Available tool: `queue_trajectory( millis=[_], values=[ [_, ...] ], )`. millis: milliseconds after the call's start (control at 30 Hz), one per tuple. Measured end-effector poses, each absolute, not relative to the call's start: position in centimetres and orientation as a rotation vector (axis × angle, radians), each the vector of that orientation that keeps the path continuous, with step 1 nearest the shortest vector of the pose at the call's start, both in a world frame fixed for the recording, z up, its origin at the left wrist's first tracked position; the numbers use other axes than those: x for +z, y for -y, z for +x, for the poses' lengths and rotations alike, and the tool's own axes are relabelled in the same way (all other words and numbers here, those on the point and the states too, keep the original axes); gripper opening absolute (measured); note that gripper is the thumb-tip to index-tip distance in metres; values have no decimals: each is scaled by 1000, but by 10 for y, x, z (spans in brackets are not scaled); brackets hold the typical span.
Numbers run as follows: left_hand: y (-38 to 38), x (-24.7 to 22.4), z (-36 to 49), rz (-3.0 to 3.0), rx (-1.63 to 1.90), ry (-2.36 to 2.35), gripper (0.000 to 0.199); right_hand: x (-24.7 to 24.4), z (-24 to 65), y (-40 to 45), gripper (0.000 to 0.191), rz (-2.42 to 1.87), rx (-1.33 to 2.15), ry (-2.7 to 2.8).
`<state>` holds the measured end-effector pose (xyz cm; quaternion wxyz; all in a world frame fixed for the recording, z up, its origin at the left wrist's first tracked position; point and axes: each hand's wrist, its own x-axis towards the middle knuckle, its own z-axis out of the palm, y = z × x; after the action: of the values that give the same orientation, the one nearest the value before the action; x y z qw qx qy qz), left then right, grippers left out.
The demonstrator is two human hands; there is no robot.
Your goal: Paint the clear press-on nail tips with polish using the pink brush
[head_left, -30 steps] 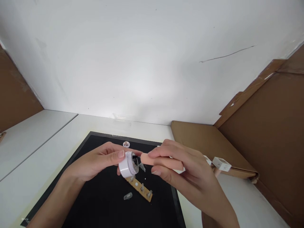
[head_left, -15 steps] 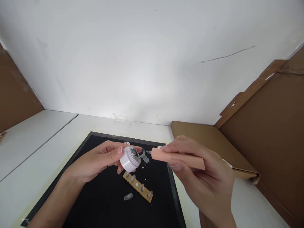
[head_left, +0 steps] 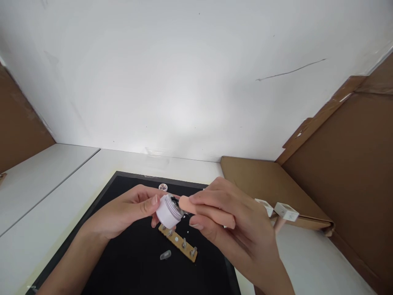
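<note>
My left hand (head_left: 132, 211) holds a small pale lilac screw-top jar (head_left: 167, 214), tilted toward the right, its mouth uncovered. Grey, glittery stuff shows inside. In my right hand (head_left: 242, 229) is a thick peach-coloured tool handle (head_left: 211, 211), gripped between thumb and fingers. Its front end is at the jar's mouth; the tip is mostly hidden there, so its kind cannot be made out. Below the jar, a yellowish-brown strip (head_left: 179, 242) carries several clear nail tips on small pegs. A loose clear nail tip (head_left: 165, 255) lies nearby on the black mat (head_left: 135, 266).
A round patterned lid (head_left: 163, 187) sits behind my left hand. White square-ended items (head_left: 286, 212) stand at the right, partly behind my right hand. A flat cardboard box (head_left: 245, 174) lies at the back right. Cardboard panels (head_left: 346, 164) and a white wall (head_left: 172, 73) enclose the table.
My right hand has moved left, bringing the peach tool's front end from beside the jar to its mouth. The white square-ended items at the right have come into view. My left hand is nearly still.
</note>
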<state>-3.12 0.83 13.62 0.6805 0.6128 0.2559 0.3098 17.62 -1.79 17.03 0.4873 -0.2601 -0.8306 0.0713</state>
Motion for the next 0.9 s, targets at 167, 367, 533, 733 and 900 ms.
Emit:
queue_trajectory(
  millis=[167, 367, 533, 733, 900],
  values=[
    [-10, 137, -31, 1379, 702, -541, 49, 170, 177, 19, 6, -594, 99, 2054],
    [-10, 138, -33, 1368, 695, -528, 46, 174, 179, 18, 8, -570, 91, 2109],
    [-9, 136, -36, 1395, 682, -561, 52, 177, 180, 19, 8, -594, 9, 2167],
    [-10, 137, -37, 1389, 689, -609, 51, 180, 181, 19, 7, -565, -29, 2187],
    [-11, 136, -39, 1396, 686, -635, 51, 177, 182, 19, 7, -553, -9, 2182]
  ],
)
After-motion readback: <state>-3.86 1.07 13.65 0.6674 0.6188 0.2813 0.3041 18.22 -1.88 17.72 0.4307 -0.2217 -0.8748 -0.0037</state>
